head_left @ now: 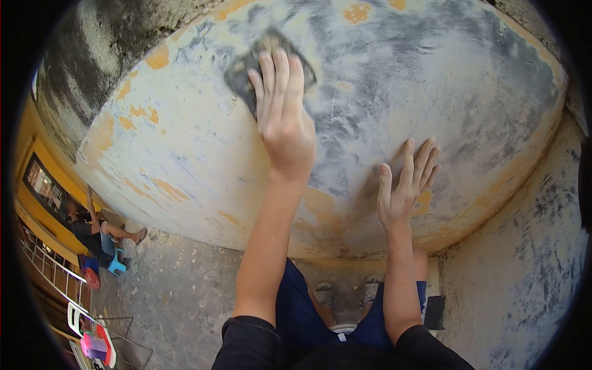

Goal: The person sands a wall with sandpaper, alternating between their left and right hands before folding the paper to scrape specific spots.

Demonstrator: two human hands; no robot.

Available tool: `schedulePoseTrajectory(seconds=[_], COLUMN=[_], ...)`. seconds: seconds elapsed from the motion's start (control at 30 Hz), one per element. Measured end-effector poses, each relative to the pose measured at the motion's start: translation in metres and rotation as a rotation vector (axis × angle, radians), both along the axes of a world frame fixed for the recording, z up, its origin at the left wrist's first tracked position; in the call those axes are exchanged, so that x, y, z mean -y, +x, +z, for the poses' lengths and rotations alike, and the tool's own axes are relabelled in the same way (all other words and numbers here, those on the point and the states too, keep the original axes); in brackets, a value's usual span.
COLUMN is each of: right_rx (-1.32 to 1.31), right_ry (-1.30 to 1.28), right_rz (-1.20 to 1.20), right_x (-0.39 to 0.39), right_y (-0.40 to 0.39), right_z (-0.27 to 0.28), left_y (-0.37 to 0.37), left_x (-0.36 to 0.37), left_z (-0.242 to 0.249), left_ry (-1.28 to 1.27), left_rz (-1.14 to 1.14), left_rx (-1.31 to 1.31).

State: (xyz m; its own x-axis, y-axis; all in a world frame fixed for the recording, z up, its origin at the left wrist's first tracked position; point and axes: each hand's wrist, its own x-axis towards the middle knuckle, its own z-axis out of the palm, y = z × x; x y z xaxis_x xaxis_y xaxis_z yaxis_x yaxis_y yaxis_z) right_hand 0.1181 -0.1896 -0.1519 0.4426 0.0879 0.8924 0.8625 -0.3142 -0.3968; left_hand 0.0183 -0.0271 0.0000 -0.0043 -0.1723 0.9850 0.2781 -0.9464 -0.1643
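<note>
My left hand [285,102] presses a dark, roughly square sheet [242,75] flat against the upper part of a curved wall [203,123]. Its fingers lie together over the sheet, whose corners stick out on both sides. The wall surface is whitish with grey smears and orange patches. Lower and to the right, my right hand [407,182] rests on the same wall with its fingers spread and nothing held.
At the far left a person [92,231] sits on a blue stool [117,264]. Below are a ladder [52,271] and a red and white chair [106,342] with pink and purple things. A rough side wall [512,265] stands right; a dark piece [435,312] lies near my leg.
</note>
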Motion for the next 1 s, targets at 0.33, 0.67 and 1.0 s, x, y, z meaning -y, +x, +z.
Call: schedulePoseTrajectory(seconds=[0.33, 0.67, 1.0], right_rx=[-0.009, -0.013, -0.028], right_ry=[0.027, 0.058, 0.029], right_rz=[0.013, 0.048, 0.042], right_x=[-0.001, 0.001, 0.004], right_y=[-0.004, -0.001, -0.001], right_z=[0.003, 0.0, -0.004], left_y=[-0.005, -0.006, 0.004], left_x=[0.008, 0.013, 0.035], left_z=[0.01, -0.032, -0.072], left_ry=[-0.053, -0.123, -0.158], left_rz=[0.015, 0.017, 0.019], left_rx=[-0.043, -0.089, -0.091])
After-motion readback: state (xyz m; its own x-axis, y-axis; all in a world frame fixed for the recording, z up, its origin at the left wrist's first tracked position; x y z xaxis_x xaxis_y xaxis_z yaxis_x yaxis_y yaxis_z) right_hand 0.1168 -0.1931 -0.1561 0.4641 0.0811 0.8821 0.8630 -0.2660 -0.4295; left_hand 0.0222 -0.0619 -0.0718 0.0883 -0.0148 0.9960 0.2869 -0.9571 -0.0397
